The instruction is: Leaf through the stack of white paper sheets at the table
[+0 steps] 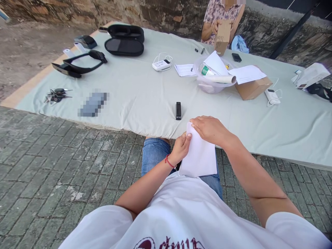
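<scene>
A white sheet of paper (201, 155) slants from the table's front edge down to my lap. My left hand (182, 147) pinches its left edge near the top, thumb lying on the paper. Over the paper's top right corner bends my right hand (209, 129), its fingers closed on the top edge. Whether the sheet is folded or single I cannot tell. Just beyond my hands a small black stapler-like object (178, 111) rests on the tablecloth.
On the cloth-covered table (135, 93) stand a plastic bowl (210, 86) with papers and a bottle, a cardboard box (252, 89), a white power bank (161, 65), keys (57, 95), a headset (80, 64) and a black case (124, 46). Across it a person (207, 31) holds a carton (222, 36).
</scene>
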The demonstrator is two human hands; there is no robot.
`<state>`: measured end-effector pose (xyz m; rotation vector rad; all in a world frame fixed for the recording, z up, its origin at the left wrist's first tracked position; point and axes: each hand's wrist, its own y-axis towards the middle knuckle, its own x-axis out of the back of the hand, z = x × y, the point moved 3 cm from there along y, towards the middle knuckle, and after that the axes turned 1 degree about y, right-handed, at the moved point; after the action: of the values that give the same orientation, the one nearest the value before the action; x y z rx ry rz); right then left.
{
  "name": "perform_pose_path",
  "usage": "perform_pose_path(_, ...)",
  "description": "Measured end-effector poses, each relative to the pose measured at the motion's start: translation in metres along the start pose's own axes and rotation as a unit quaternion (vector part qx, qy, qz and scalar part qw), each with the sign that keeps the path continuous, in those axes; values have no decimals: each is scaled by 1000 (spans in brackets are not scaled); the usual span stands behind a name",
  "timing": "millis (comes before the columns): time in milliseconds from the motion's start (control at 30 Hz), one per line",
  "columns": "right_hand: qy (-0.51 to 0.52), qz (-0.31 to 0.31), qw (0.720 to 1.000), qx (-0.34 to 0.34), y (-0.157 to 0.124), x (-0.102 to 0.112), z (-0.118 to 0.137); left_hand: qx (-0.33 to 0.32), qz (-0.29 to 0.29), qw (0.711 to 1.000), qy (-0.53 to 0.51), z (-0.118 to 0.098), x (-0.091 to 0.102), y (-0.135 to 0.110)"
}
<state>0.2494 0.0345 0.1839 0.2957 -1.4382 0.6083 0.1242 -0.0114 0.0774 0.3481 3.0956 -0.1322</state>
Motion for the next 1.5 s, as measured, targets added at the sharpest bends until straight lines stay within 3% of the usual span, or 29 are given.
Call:
perform_pose_path(633, 45, 14, 999, -26, 0, -5, -3, 12, 0, 1000, -26, 3, -1, -2)
perform_pose_path(867, 54, -36, 998, -21, -2, -7, 0, 5, 0, 999, -43, 5, 0, -2)
perform_pose_path(1100, 13, -31, 999, -10, -3, -1, 5, -2, -8, 1000, -26, 5, 1, -3)
perform_pose_path(1267, 16, 15, 999, -26, -4, -3, 4, 5, 2, 999, -37, 8, -1, -5)
perform_pose_path(1500, 32, 6, 999, -31, -3, -1, 7, -15, 0, 998, -66, 4, -2, -9)
